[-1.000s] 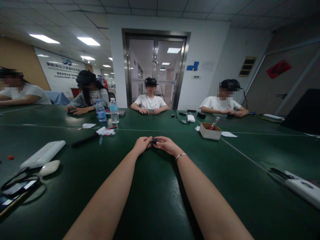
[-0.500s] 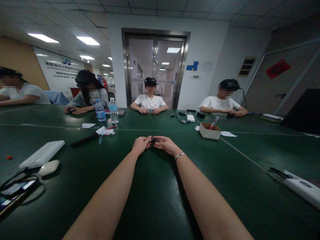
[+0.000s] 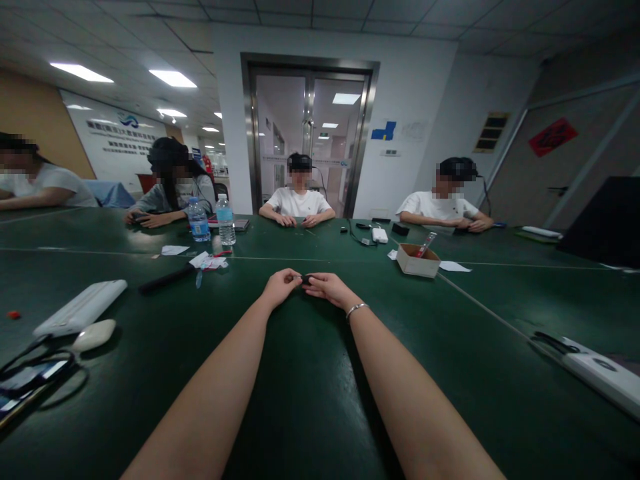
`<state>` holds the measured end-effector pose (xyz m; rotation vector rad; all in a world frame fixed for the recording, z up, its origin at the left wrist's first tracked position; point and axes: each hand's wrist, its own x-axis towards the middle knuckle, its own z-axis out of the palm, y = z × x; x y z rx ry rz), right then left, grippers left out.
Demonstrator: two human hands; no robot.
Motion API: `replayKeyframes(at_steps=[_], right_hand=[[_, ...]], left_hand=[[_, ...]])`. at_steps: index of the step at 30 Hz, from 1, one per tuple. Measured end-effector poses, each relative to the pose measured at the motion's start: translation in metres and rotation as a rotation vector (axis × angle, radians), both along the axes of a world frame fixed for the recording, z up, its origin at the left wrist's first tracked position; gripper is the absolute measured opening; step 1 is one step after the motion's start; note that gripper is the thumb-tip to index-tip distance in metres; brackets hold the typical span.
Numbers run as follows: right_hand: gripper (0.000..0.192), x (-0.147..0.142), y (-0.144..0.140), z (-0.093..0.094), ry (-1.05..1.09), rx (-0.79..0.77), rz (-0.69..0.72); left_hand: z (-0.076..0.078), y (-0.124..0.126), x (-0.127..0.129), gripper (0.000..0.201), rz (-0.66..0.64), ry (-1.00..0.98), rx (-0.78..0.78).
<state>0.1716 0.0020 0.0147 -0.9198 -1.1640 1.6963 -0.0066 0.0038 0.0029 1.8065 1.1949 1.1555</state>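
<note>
Hands meet over the middle of the dark green tabletop (image 3: 310, 373) in the head view, both forearms stretched forward from the near edge. The left hand (image 3: 281, 287) and the right hand (image 3: 327, 288) pinch a small dark object (image 3: 306, 279) between their fingertips, each closed on one end of it; the object is too small to tell what it is. A thin bracelet (image 3: 356, 308) circles the right wrist. Toward the left edge lie a white power bank (image 3: 80, 308) and, just beside it, a pale oval mouse (image 3: 94, 334). Further back on the left stand two water bottles (image 3: 213, 221). Right of centre sits an open cardboard box (image 3: 417, 260). Four people sit along the far and left edges, their own hands resting on the tabletop.
</note>
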Motion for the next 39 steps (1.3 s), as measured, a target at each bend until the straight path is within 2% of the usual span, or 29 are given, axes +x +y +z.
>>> replayKeyframes(at_steps=[8,13,16,20,24,28,31,36,39], right_hand=[[0.006,-0.002,-0.001,0.004,-0.004,-0.019,-0.013],[0.021,-0.002,0.000,0.003,-0.092,0.022,0.006],[0.024,-0.001,0.001,0.001,-0.121,0.067,-0.003],[0.017,0.000,0.002,0.000,-0.076,0.098,-0.013],[0.008,0.002,0.001,-0.001,-0.043,0.080,0.008],[0.006,0.002,0.000,0.000,-0.031,0.070,0.006],[0.008,0.002,0.001,0.000,-0.033,0.067,-0.007],[0.010,0.003,0.001,0.000,-0.037,0.067,-0.010],[0.011,0.003,0.000,0.001,-0.038,0.071,-0.002]], left_hand=[[-0.002,0.004,0.000,0.024,-0.043,-0.123,0.027],[-0.004,0.005,0.000,0.021,-0.070,-0.155,0.016],[-0.001,0.003,0.003,0.021,-0.059,-0.159,0.004],[0.004,-0.001,0.006,0.028,-0.015,-0.143,-0.109],[0.000,0.004,0.004,0.040,0.034,-0.118,-0.126],[-0.006,0.008,0.001,0.034,0.032,-0.079,-0.060],[-0.005,0.007,0.001,0.031,0.051,-0.075,-0.048],[0.000,0.004,0.003,0.037,0.088,-0.149,-0.181],[0.000,0.004,0.004,0.034,0.065,-0.121,-0.159]])
